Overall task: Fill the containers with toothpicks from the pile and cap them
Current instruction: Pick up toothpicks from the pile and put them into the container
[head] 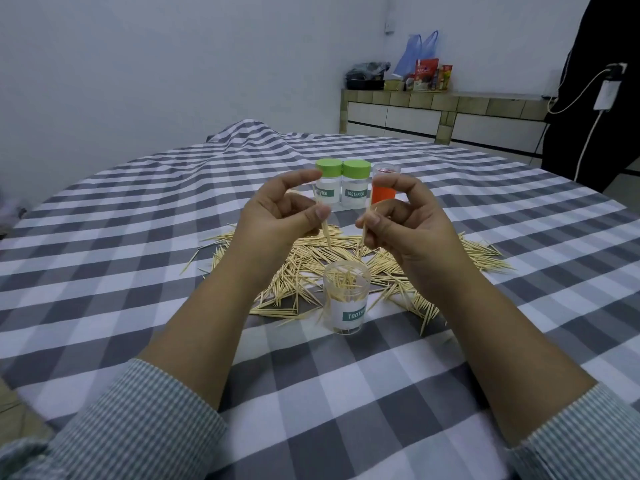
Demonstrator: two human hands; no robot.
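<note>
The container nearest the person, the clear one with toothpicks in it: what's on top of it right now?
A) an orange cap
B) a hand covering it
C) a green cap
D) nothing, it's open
D: the nearest container has a bare open rim with toothpicks showing inside; the left hand and right hand are above and behind it, and green caps sit only on the two far containers.

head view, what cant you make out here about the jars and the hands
- Orange jar: the right hand covers part of it; capped or open is unclear.
- Left capped jar: the left hand hides part of its label.
- Open jar: its label turns out of sight, and the toothpick count is too fine to tell.
- Toothpicks in each hand: the fingers hide how many.
</note>
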